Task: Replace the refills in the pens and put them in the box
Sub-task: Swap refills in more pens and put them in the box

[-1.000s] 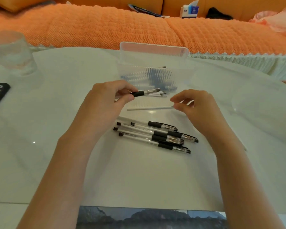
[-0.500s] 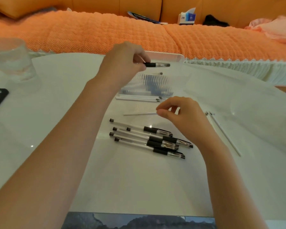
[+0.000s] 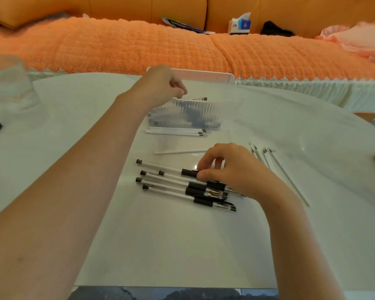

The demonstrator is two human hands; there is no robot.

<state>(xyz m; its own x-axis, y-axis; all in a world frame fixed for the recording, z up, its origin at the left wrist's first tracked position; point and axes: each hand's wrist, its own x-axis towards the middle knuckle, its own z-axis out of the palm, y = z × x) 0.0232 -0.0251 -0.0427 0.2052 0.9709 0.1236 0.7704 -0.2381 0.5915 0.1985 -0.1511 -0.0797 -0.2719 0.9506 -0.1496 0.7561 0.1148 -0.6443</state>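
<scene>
glass point(image 3: 9, 83) sits way off to the left of the box point(image 3: 204, 76), ignore it. left hand point(image 3: 162, 85) hangs over the box's left end, fingers curled down, and a finished pen point(image 3: 200, 98) pokes out just right of the fingertips, inside the box. honestly can't tell if the fingers are pinching it or are off it. more pens show blurry through the box's ribbed front wall. fresh refills point(image 3: 175, 132) lie right against the front of the box, with one loose refill point(image 3: 180, 151) a bit nearer me. nearer again is the pile of pens point(image 3: 178, 187), and the right hand point(image 3: 232, 167) pinches the top pen point(image 3: 171, 168) by its black grip. tip imo: lay the finished one flat along the box's length so it doesn't wedge crosswise, and lift the top pen straight up so the rest don't roll. what i'd guess are spent refills point(image 3: 267, 158) lie front-right of the box. keep them apart from the fresh ones.
</scene>
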